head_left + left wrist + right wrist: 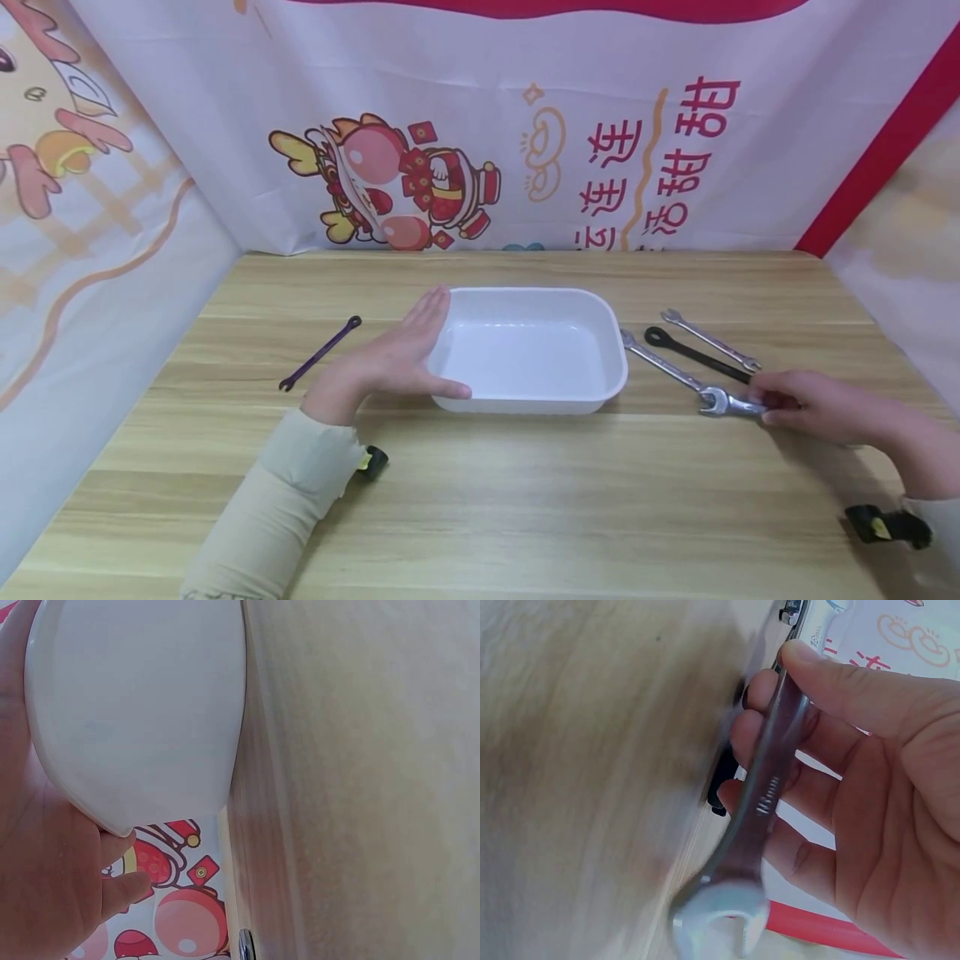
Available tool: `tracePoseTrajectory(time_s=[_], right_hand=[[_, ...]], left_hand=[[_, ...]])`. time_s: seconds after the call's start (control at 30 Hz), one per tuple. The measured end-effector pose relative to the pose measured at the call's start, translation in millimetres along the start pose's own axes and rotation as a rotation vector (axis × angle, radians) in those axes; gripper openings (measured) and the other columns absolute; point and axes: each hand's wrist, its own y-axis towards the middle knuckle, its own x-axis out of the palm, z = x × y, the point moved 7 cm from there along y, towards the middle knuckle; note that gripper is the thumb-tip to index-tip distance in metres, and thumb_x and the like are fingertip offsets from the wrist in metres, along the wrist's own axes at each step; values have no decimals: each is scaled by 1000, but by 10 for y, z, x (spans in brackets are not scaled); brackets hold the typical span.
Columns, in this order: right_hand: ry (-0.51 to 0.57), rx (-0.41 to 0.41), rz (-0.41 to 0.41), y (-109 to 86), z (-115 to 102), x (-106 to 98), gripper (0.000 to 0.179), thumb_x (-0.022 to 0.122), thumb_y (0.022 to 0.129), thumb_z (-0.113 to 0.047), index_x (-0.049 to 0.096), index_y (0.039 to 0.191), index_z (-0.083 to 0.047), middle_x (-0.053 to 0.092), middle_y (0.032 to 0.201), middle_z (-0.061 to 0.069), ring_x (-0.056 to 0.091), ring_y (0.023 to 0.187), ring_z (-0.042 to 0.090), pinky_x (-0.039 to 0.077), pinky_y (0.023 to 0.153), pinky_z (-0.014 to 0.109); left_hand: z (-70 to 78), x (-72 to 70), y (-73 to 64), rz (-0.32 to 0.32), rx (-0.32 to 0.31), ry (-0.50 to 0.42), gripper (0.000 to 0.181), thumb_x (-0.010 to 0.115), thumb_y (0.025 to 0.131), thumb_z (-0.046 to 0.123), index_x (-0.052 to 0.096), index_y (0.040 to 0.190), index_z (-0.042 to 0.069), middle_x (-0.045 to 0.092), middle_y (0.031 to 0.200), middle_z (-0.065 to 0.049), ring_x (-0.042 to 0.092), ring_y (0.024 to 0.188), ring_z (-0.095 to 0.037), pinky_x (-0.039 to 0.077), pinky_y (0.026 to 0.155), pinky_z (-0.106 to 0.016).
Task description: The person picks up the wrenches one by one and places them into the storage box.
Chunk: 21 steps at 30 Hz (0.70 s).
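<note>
On the wooden table stands a white plastic basin, rectangular with rounded corners and nothing inside. My left hand lies against its left end, fingers extended along the rim and thumb over the near corner. To the right of the basin, my right hand grips a silver wrench with an open jaw pointing left. The right wrist view shows thumb and fingertips pinching the shaft of this wrench, marked in mm. Just beyond that hand lie a black wrench and two silver wrenches, one long and one smaller.
A dark purple wrench lies on the table left of the basin. Behind the table hangs a printed cloth with a cartoon figure and red characters. More printed cloth covers the left side.
</note>
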Motion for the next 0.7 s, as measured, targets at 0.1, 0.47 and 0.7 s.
tracePoseTrajectory(time_s=[0.1, 0.47, 0.7], right_hand=[[10, -9, 7, 0, -8, -11, 12, 68, 90, -9, 63, 97, -17, 55, 85, -8, 47, 76, -1, 43, 64, 20], [7, 34, 40, 11, -51, -98, 13, 69, 90, -8, 63, 97, -16, 54, 83, -7, 46, 75, 1, 44, 63, 20], [45, -3, 71, 34, -105, -150, 12, 68, 90, -5, 62, 94, -15, 52, 79, -6, 46, 72, 1, 41, 60, 21]], left_hand=[[-5, 5, 6, -4, -3, 2, 140, 69, 66, 81, -15, 158, 18, -18, 167, 1, -13, 156, -20, 10, 125, -51], [6, -3, -11, -8, -7, -3, 139, 70, 67, 80, -16, 158, 19, -18, 167, 1, -14, 156, -20, 11, 125, -51], [10, -10, -10, -8, -4, 2, 139, 69, 67, 80, -16, 158, 18, -19, 167, 1, -13, 156, -20, 11, 125, -51]])
